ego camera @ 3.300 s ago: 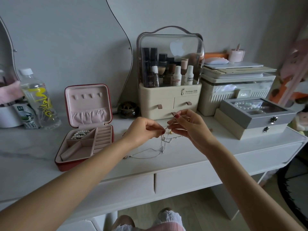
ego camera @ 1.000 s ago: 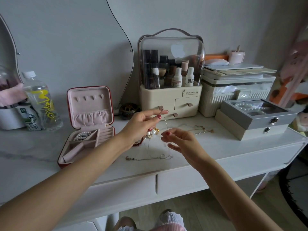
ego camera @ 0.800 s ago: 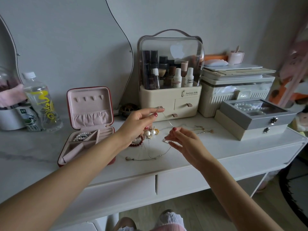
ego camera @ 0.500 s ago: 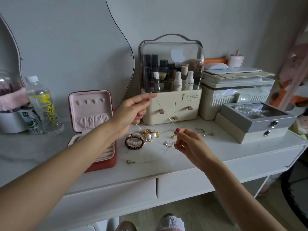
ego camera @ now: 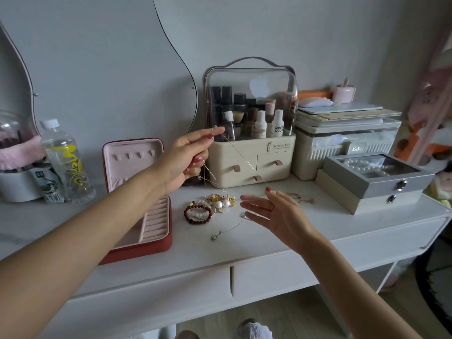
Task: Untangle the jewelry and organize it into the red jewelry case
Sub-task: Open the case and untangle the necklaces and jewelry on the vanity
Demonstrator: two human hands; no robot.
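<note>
Left hand (ego camera: 188,160) raised above the white vanity table (ego camera: 269,243), thumb and forefinger pinching one end of a thin silver chain (ego camera: 241,156). Chain runs taut, diagonally down to the right, across the front of the cream cosmetics organizer (ego camera: 252,157), toward the right hand (ego camera: 274,211). A second strand hangs from the lower fingers of the left hand down to the jewelry pile. Right hand low over the table, palm turned up, fingers straight and relaxed, gripping nothing; whether the chain touches its fingertips cannot be told.

Jewelry pile (ego camera: 217,203) lies on the table between the two hands: gold pieces, two large pearls, and a dark red beaded bracelet (ego camera: 198,212) at its left edge. A silver pendant necklace (ego camera: 228,230) lies loose just in front of the pile, its pendant nearest the table edge.

Red jewelry case (ego camera: 141,199) stands open to the left of the pile, pink-lined lid upright, ring rolls visible in the base; left forearm crosses over its front compartments and hides them.

Clear water bottle (ego camera: 64,162) stands far left. Grey glass-topped box (ego camera: 376,174) with pearls inside sits at the right, stacked on a beige box
</note>
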